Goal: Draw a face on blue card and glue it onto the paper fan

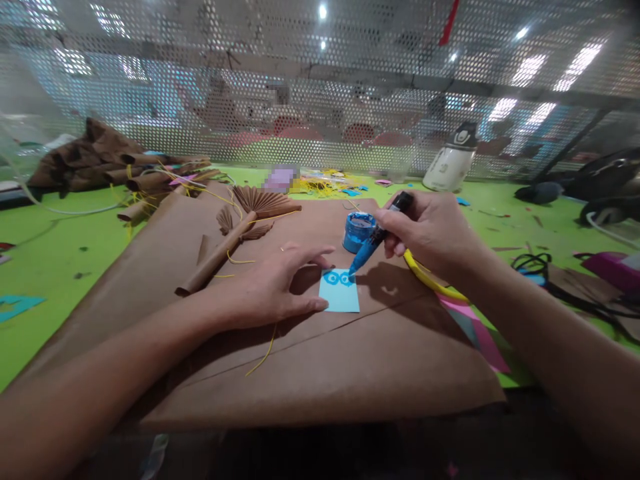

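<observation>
My right hand [431,230] grips a black tool with a blue tip [371,245]; its tip touches the top of a small light-blue paper card [340,293] where two darker blue rings are drawn. My left hand [273,287] lies flat on the brown paper sheet [350,360], thumb and fingers pinning the card's left edge. A small blue round pot [357,231] stands just behind the card, beside the tool.
A brown paper roll with fan-folded leaves [235,233] lies left of the hands. More brown rolls and crumpled paper [125,170] sit at the far left. A white bottle [450,163] stands by the perforated screen. Yellow ring [430,280], pink paper, black cables at right.
</observation>
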The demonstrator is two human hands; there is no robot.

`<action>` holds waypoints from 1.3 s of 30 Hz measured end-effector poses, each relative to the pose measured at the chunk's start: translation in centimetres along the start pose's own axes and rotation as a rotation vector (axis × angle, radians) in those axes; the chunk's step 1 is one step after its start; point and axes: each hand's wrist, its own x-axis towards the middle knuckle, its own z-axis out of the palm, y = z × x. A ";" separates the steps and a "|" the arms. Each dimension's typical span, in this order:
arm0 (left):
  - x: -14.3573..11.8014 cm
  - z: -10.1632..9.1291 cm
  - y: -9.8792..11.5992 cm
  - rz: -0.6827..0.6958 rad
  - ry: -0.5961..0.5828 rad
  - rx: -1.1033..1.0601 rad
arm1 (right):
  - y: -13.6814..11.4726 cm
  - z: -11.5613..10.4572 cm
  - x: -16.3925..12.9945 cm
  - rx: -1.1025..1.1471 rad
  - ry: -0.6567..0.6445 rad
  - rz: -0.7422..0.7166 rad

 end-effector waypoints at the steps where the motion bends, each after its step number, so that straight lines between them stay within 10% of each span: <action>1: 0.0 0.0 0.0 0.000 0.001 0.003 | 0.1 0.1 0.0 0.005 0.005 -0.009; 16: -0.1 0.0 0.0 -0.011 0.014 0.031 | 0.2 0.3 -0.1 -0.089 -0.011 -0.061; 39: -0.5 0.4 -0.4 0.068 0.038 0.018 | 1.4 -1.2 1.8 0.273 0.364 -0.034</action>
